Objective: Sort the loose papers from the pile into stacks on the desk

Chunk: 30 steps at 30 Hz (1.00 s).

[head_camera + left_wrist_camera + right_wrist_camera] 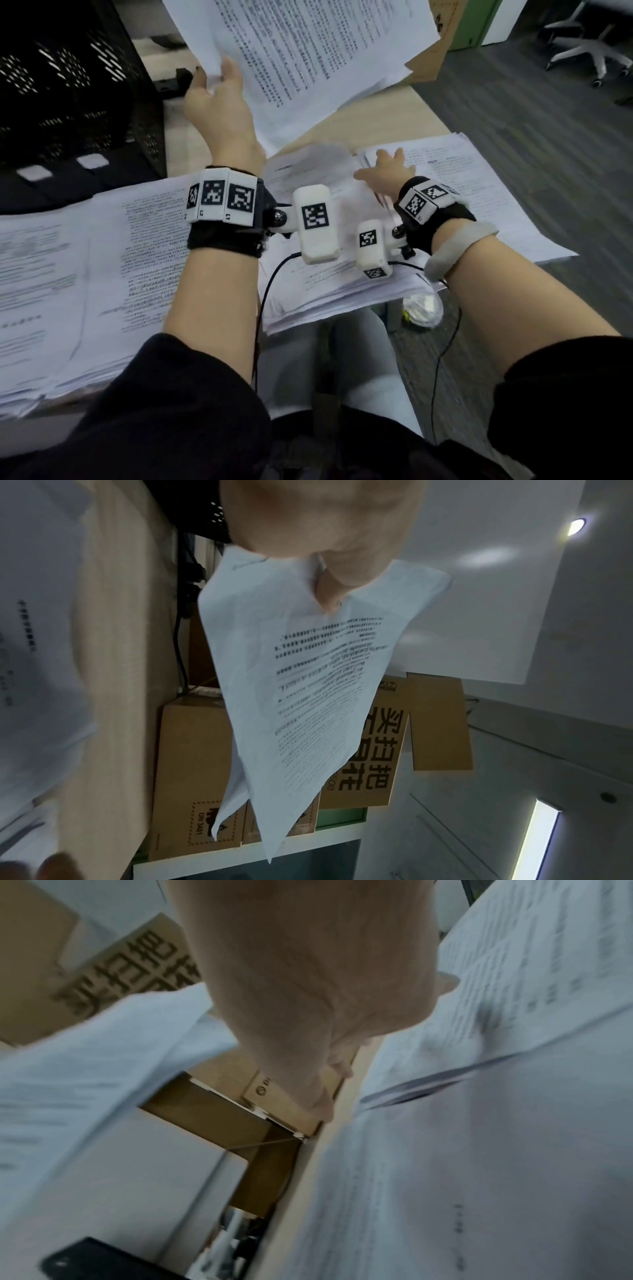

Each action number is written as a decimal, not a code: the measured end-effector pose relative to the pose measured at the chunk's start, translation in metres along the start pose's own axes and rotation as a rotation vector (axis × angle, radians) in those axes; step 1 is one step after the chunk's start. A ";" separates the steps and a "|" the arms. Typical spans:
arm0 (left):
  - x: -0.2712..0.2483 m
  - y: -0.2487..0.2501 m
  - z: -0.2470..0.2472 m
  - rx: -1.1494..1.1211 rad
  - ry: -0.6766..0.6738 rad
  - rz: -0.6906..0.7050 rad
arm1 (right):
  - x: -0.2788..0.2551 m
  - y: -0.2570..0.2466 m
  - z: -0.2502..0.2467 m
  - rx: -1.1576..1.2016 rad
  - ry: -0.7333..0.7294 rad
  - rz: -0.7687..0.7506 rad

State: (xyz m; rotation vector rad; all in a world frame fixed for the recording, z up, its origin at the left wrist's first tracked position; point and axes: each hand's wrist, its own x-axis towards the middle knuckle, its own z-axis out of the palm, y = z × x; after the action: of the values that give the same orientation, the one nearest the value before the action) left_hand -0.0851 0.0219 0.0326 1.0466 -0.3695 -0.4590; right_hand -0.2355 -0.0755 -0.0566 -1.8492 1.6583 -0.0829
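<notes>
My left hand is raised above the back of the desk and pinches a few printed sheets by one corner. In the left wrist view those sheets hang from my thumb and fingers. My right hand has its fingers spread and straight over the loose pile at the right and holds nothing. I cannot tell whether it touches the top sheet. The right wrist view shows that pile blurred beside the fingers. A broad stack lies at the left, and another pile sits in the middle.
A black mesh crate stands at the back left of the wooden desk. Cardboard boxes stand behind it. An office chair is on the floor at the far right. A clear plastic bag lies below the desk edge.
</notes>
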 end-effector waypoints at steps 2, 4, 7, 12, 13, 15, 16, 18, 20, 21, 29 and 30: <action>-0.008 0.003 -0.006 -0.008 0.014 -0.034 | -0.015 -0.002 -0.010 0.368 0.033 -0.161; -0.018 0.005 -0.011 -0.002 0.034 -0.071 | -0.040 -0.003 -0.019 0.708 -0.034 -0.293; -0.035 0.003 -0.019 -0.002 0.046 -0.081 | -0.071 -0.002 -0.025 0.963 -0.212 -0.412; -0.060 -0.001 -0.035 -0.058 -0.118 -0.120 | -0.097 0.004 -0.014 1.276 -0.137 -0.475; -0.064 -0.002 -0.039 -0.035 -0.169 -0.127 | -0.102 0.004 -0.013 1.302 -0.070 -0.470; -0.071 -0.004 -0.046 -0.016 -0.253 -0.154 | -0.109 0.008 -0.012 1.291 0.058 -0.452; -0.075 -0.005 -0.050 -0.010 -0.284 -0.168 | -0.113 0.009 -0.012 1.272 0.110 -0.445; -0.081 -0.004 -0.056 0.009 -0.322 -0.178 | -0.121 0.012 -0.011 1.244 0.194 -0.426; -0.084 -0.002 -0.064 -0.005 -0.306 -0.188 | -0.126 0.017 -0.010 1.231 0.251 -0.405; -0.084 0.000 -0.068 -0.019 -0.289 -0.197 | -0.127 0.019 -0.010 1.230 0.264 -0.397; -0.076 0.006 -0.104 0.151 -0.244 -0.109 | -0.130 0.035 0.000 1.170 0.295 -0.328; -0.077 0.004 -0.107 0.214 -0.244 -0.080 | -0.131 0.034 0.002 1.140 0.298 -0.314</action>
State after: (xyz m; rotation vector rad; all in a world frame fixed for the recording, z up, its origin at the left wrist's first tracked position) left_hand -0.0963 0.1437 -0.0182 1.2200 -0.6051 -0.6321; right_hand -0.2902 0.0449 -0.0279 -1.1691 1.0470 -1.2081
